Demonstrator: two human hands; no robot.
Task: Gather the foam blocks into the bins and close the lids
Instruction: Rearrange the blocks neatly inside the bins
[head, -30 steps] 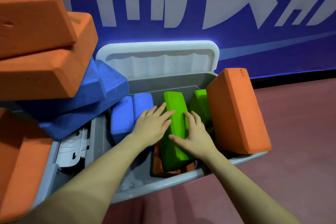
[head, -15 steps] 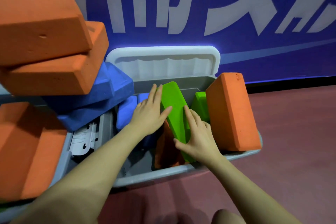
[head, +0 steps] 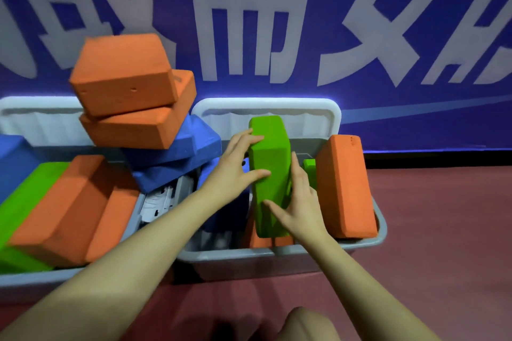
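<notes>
A green foam block (head: 270, 163) stands on end in the right grey bin (head: 277, 256). My left hand (head: 235, 166) grips its left side, thumb across the front face. My right hand (head: 299, 202) grips its right side lower down, thumb on the front. An orange block (head: 346, 188) leans upright at the bin's right end, with a second green block (head: 309, 171) just behind my right hand. Orange foam (head: 263, 241) lies under the held block. The bin's white lid (head: 266, 111) stands open against the wall.
The left bin (head: 41, 279) overflows: two orange blocks (head: 130, 97) stacked on blue blocks (head: 180, 163), with orange (head: 72, 210) and green (head: 27, 194) blocks in front. Its lid (head: 36, 116) stands open. A blue banner wall is behind, red floor (head: 443, 230) to the right.
Both hands have raised the green block from lying low in the bin to standing on end. The view has pulled back and shifted left, revealing more of the left bin.
</notes>
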